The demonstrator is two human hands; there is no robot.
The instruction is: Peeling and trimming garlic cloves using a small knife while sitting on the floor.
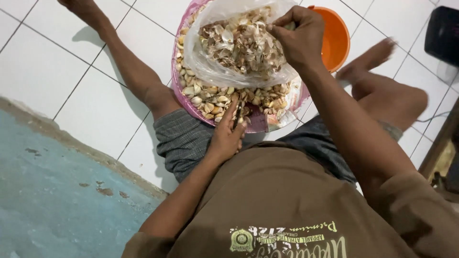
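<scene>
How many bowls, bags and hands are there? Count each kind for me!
Pink bowl of garlic cloves: 1
Orange bowl: 1
Clear plastic bag of garlic skins: 1
Hands: 2, the left hand and the right hand
Total: 5

Pink basin [178, 81]: round and shallow, it sits on the white tiled floor between your spread legs, its near rim close to your shorts.
Garlic cloves [215, 99]: pale and tan, unpeeled, heaped loosely in the basin along its left and near sides.
Plastic bag [210, 67]: clear and crumpled, it lies open on top of the cloves, filling the far half of the basin.
Garlic skins [241, 43]: dry, papery, white and brown, piled inside the bag up to its open mouth.
</scene>
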